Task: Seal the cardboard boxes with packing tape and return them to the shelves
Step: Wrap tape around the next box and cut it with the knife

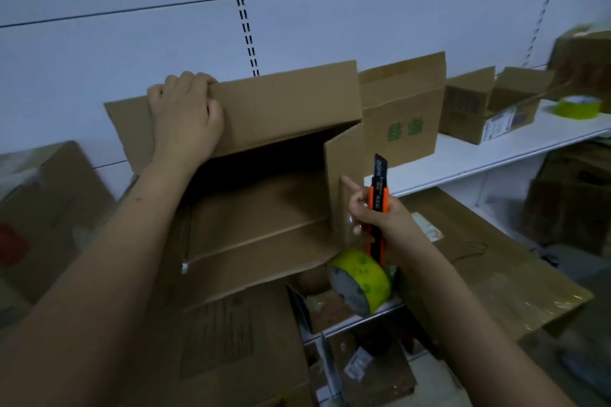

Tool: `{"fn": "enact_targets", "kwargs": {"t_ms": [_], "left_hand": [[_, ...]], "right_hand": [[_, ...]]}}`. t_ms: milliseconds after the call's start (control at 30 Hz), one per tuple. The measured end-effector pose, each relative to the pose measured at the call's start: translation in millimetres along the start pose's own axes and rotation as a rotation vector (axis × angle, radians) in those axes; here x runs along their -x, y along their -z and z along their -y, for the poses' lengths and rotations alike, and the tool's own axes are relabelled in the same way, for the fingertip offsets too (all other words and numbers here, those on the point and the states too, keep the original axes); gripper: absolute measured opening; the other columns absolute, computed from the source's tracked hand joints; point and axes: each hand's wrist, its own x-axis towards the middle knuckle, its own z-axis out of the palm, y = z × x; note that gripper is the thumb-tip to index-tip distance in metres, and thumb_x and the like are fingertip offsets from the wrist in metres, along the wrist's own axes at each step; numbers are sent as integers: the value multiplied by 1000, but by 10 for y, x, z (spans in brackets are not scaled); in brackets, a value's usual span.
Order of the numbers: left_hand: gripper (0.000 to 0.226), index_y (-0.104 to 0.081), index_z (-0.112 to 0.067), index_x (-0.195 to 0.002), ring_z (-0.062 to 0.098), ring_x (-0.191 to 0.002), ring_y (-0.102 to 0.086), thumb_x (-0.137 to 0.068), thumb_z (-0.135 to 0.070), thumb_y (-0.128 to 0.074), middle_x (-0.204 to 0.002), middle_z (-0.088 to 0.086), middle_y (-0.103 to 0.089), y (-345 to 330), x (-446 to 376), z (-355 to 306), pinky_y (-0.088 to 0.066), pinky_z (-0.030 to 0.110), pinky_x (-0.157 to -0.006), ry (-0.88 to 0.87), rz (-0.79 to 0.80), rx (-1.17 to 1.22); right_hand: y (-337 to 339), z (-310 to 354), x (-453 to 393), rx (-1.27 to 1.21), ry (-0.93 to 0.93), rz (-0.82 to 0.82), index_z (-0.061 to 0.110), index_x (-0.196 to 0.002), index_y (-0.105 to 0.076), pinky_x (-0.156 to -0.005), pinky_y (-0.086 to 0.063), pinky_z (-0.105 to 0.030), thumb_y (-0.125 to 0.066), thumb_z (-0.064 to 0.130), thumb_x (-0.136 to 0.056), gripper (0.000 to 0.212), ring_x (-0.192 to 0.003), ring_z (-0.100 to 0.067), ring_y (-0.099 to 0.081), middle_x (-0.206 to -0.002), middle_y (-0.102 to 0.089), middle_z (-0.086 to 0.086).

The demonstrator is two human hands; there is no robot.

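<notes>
An open cardboard box [258,235] lies in front of me with its flaps up and nothing visible inside. My left hand [185,116] grips the top edge of its far flap [284,102]. My right hand [373,215] holds an orange and black utility knife [378,205] upright with its blade out, and its index finger touches the box's right side flap [344,175]. A roll of yellow-green packing tape [360,281] hangs just below that hand, beside the box's near right corner.
A white shelf [479,155] on the right carries an open box with green print [403,116], another open box [486,106] and a second tape roll [577,106]. More boxes stand at the left [43,208], below [238,340] and on the right [489,261].
</notes>
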Motion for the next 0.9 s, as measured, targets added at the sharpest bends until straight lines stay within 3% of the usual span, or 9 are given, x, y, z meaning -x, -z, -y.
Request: {"fn": "enact_targets", "kwargs": {"t_ms": [167,267,367,433,533,600,700,800,900], "left_hand": [[44,-48,-16,-141,29,-125,-47,-98,-17,-51,-137,9,-56,366,46,202,-27,44,-108,-157,198,126],[60,-42,-17,-148,31,-145,-29,-94,-29,-64,-154,10,-40,607,322,379,-21,49,-115,-182,138,-50],[91,-25,-19,-156,38,-148,-17,-85,-58,-66,-160,17,-22,750,741,529,-19,52,-117,227,24,-98],[112,-19,-10,-155,40,-142,-28,-75,-75,-63,-154,22,-27,811,905,563,-32,49,-111,627,71,47],[112,-48,9,-130,36,-91,-71,-78,-89,-32,-102,25,-71,909,912,516,-56,37,-74,1053,538,186],[119,-57,14,-110,35,-71,-74,-77,-91,-13,-74,25,-72,920,863,544,-61,38,-68,1109,767,283],[122,-59,14,-113,34,-73,-75,-78,-90,-5,-84,29,-73,889,791,562,-61,39,-71,1081,854,421],[119,-64,16,-103,34,-77,-75,-82,-86,-7,-88,30,-72,862,764,535,-63,41,-70,1062,840,595],[114,-51,20,-122,36,-94,-73,-87,-81,-13,-107,31,-69,728,780,508,-63,40,-73,1139,810,921]], "right_hand": [[-203,3,-293,-49,22,-23,17,-83,-61,-44,-38,-17,-70,18,-79,10,-53,-8,-58,-101,-56,6],[-180,-33,-356,-129,28,-9,23,-75,-65,-43,-37,-18,-77,25,-70,13,-50,-9,-54,-100,-57,6],[-164,-85,-380,-162,32,-27,19,-77,-62,-42,-39,-16,-72,18,-75,10,-53,-7,-56,-126,-60,3],[-168,-129,-376,-160,28,-38,21,-78,-63,-44,-42,-16,-71,18,-75,9,-55,-7,-56,-128,-58,-2],[-176,-223,-321,-104,11,-8,23,-81,-63,-45,-44,-16,-79,28,-70,20,-55,-7,-56,-108,-63,-4],[-154,-300,-297,-52,-3,19,23,-87,-63,-44,-43,-17,-91,44,-52,49,-54,-8,-57,-88,-67,1],[-144,-497,-222,52,-64,36,16,-84,-60,-43,-44,-18,-93,52,-45,62,-52,-9,-58,-89,-71,3],[-130,-819,-88,43,-198,24,14,-85,-60,-44,-47,-21,-97,57,-28,80,-49,-10,-58,-66,-65,0],[-125,-947,-74,16,-196,-2,12,-86,-60,-45,-46,-17,-93,38,-51,55,-48,-8,-57,-70,-62,-4]]}}
